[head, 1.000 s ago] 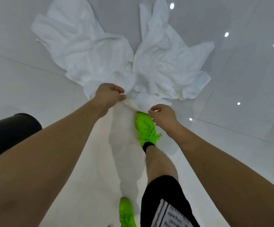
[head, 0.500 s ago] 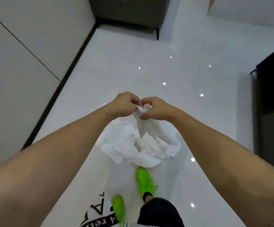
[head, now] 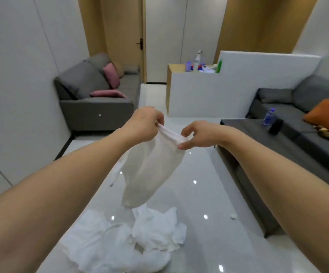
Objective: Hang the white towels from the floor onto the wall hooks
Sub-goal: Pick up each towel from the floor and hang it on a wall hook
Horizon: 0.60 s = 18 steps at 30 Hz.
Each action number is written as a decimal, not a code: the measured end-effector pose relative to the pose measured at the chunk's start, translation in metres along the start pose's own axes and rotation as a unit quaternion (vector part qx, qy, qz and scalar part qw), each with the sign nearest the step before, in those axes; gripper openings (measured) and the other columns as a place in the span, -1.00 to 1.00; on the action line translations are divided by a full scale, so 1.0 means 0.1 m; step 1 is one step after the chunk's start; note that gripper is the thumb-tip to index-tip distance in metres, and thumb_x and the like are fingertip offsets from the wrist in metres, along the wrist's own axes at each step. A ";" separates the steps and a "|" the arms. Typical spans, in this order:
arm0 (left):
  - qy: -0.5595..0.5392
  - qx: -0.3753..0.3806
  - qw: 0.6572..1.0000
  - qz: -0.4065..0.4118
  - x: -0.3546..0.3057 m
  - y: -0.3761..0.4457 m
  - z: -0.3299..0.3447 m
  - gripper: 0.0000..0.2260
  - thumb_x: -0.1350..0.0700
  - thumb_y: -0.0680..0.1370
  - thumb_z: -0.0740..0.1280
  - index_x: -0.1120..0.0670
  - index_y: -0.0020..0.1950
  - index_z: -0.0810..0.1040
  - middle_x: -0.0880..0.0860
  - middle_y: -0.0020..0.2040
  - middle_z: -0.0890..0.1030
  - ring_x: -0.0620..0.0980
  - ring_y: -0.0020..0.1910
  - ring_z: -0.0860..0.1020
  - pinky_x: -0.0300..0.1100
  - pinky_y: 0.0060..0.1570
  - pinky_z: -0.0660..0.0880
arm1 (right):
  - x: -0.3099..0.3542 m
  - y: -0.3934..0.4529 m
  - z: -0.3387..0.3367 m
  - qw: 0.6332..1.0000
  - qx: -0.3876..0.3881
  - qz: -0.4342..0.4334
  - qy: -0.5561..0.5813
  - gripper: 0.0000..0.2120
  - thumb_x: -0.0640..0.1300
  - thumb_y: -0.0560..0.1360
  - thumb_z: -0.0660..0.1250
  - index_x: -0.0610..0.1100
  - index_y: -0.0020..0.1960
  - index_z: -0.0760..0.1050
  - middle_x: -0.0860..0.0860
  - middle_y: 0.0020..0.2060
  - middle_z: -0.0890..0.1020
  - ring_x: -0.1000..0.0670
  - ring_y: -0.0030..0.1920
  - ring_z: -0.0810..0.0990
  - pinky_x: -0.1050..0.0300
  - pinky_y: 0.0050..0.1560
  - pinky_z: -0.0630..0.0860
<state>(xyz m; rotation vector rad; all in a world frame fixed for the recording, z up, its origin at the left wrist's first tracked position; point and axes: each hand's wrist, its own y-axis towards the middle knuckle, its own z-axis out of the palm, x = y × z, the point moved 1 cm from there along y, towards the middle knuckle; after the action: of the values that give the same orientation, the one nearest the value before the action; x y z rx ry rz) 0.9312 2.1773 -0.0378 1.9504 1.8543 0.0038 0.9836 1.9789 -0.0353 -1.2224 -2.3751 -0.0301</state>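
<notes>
A white towel (head: 149, 170) hangs in the air in front of me, held by its top edge. My left hand (head: 146, 123) pinches one end of that edge and my right hand (head: 196, 135) pinches the other end, a short span apart. The towel's lower end nearly reaches a crumpled heap of white towels (head: 124, 241) lying on the glossy white floor below. No wall hooks are in view.
A grey sofa (head: 96, 99) with pink cushions stands against the left wall. A dark low table (head: 258, 138) and a second grey sofa (head: 307, 107) with an orange cushion lie to the right. A white partition (head: 228, 87) and a wooden door (head: 124, 36) are ahead.
I have straightened up from the floor and my view has risen to the room. Both hands have lifted one towel off the heap and moved apart along its edge.
</notes>
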 end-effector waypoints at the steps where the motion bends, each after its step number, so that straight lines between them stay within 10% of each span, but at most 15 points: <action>1: 0.005 -0.009 1.000 0.005 -0.12 -0.02 -0.04 -0.74 0.34 0.49 0.26 0.00 -0.08 0.61 -0.03 -0.11 0.49 0.01 -0.11 0.47 -0.17 -0.11 0.39 | -0.11 -0.18 -0.04 1.000 -0.005 0.011 0.015 -0.52 0.28 0.37 0.46 0.06 0.18 0.59 0.18 0.08 0.60 0.06 0.09 0.55 0.15 0.07 0.39; 8: 0.014 -0.042 0.999 -0.020 -1.05 0.00 -0.01 -0.74 0.32 0.50 0.23 0.01 -0.06 0.62 -0.03 -0.17 0.52 0.02 -0.10 0.48 -0.13 -0.12 0.36 | -1.25 -1.43 -0.22 0.953 -0.101 0.000 0.285 -0.78 -0.12 0.40 0.54 -0.24 -0.10 0.61 -0.07 -0.20 0.65 -0.02 -0.15 0.62 -0.01 -0.04 0.51; 18: 0.057 0.011 0.996 -0.063 -3.45 0.42 0.95 -0.79 0.22 0.49 0.27 0.05 0.02 0.64 0.11 0.02 0.61 0.12 -0.05 0.54 -0.08 -0.11 0.49 | -3.61 -3.57 -0.94 0.915 -0.288 0.111 0.259 -0.79 -0.13 0.36 0.56 -0.04 -0.32 0.54 0.04 -0.39 0.59 0.01 -0.32 0.58 0.13 -0.31 0.47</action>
<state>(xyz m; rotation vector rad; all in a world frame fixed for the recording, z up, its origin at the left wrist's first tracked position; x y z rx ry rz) 0.9655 1.8201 -0.0068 1.8813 2.0565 0.0572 0.9227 1.4661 -0.0336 -1.4982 -1.7924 -0.9216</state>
